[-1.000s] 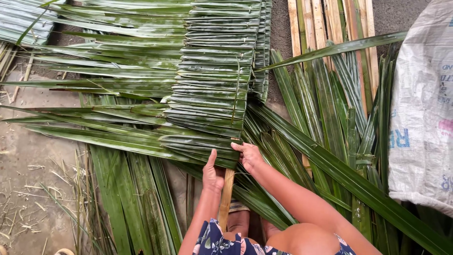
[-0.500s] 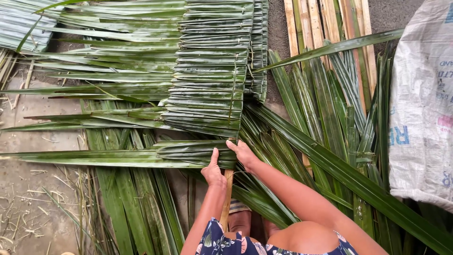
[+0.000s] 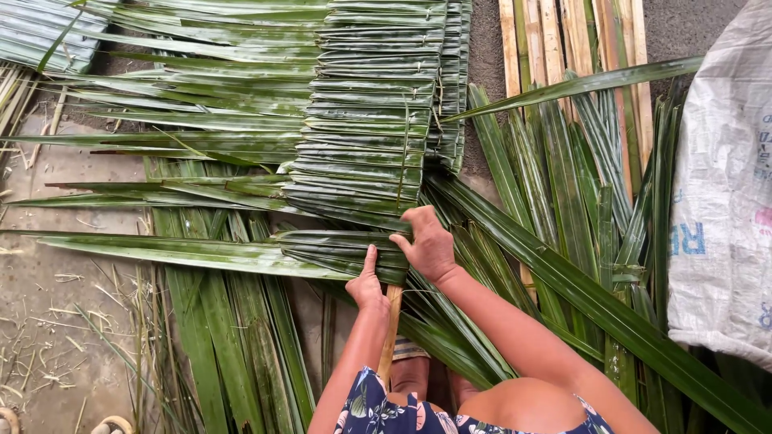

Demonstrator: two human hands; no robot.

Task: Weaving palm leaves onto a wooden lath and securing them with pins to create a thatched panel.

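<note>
A panel of folded green palm leaves (image 3: 366,120) lies stitched in overlapping rows along a wooden stick (image 3: 390,329). The nearest folded leaves (image 3: 338,251) sit at the panel's lower end, their long tips stretching left. My left hand (image 3: 367,285) pinches these leaves from below, thumb up. My right hand (image 3: 428,241) presses down on their folded edge, next to the stick.
Loose long palm leaves (image 3: 563,201) fan out at the right and under the panel. Wooden slats (image 3: 563,40) lie at the top right. A white woven sack (image 3: 720,201) fills the right edge. Bare concrete floor (image 3: 48,321) with dry scraps is at the left.
The nearest folded leaves have slid up toward the panel, their tips swinging up level. Both hands moved up with them; my right hand now lies flat on the fold.
</note>
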